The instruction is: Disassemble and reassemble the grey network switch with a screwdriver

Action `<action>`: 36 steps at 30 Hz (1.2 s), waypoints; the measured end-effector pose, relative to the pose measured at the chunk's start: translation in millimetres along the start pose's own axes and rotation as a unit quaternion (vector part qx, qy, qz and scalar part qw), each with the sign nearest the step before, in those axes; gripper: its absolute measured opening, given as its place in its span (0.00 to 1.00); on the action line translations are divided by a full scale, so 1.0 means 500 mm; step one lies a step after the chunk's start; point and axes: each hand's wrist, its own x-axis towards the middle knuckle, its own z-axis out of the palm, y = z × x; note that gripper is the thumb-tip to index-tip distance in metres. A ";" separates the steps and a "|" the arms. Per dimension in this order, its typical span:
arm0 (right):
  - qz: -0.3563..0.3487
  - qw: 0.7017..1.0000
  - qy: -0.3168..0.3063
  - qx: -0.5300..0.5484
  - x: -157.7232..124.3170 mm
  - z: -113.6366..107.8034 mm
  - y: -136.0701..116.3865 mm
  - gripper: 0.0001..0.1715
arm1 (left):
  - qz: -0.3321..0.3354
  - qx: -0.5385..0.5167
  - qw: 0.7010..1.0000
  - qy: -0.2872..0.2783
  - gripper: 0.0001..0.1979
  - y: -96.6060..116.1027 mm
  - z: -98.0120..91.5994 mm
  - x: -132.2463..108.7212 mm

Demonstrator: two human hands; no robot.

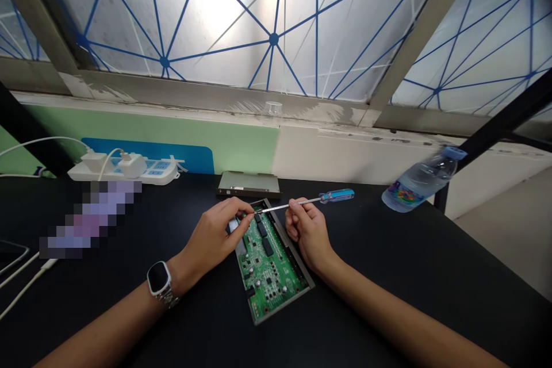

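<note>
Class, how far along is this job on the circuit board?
Done: the cover looks off, lying beyond the casing. In hand: the right hand holds a screwdriver at the board, the left hand beside its tip. Left: the board still sits in the casing.

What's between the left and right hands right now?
In the head view, a screwdriver's steel shaft runs across the gap between the left hand and right hand, above a green circuit board in a grey metal tray.
</note>
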 end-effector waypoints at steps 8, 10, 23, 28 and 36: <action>-0.016 0.999 -0.026 0.012 -0.003 -0.006 0.001 0.24 | 0.024 0.034 0.999 -0.003 0.03 0.011 0.001 -0.005; -0.010 0.999 -0.029 0.017 -0.003 -0.005 0.000 0.24 | 0.021 0.041 0.999 -0.011 0.04 0.009 0.004 -0.008; 0.044 0.997 -0.010 0.062 -0.009 0.005 -0.010 0.22 | 0.076 0.092 0.993 -0.013 0.05 0.010 -0.025 0.014; 0.074 0.988 0.013 0.132 0.007 -0.009 -0.014 0.21 | 0.035 0.069 0.997 0.000 0.04 -0.008 -0.083 0.028; 0.070 0.994 -0.021 0.078 0.005 -0.006 -0.002 0.20 | -0.097 0.164 0.966 -0.176 0.11 -0.100 -0.169 0.008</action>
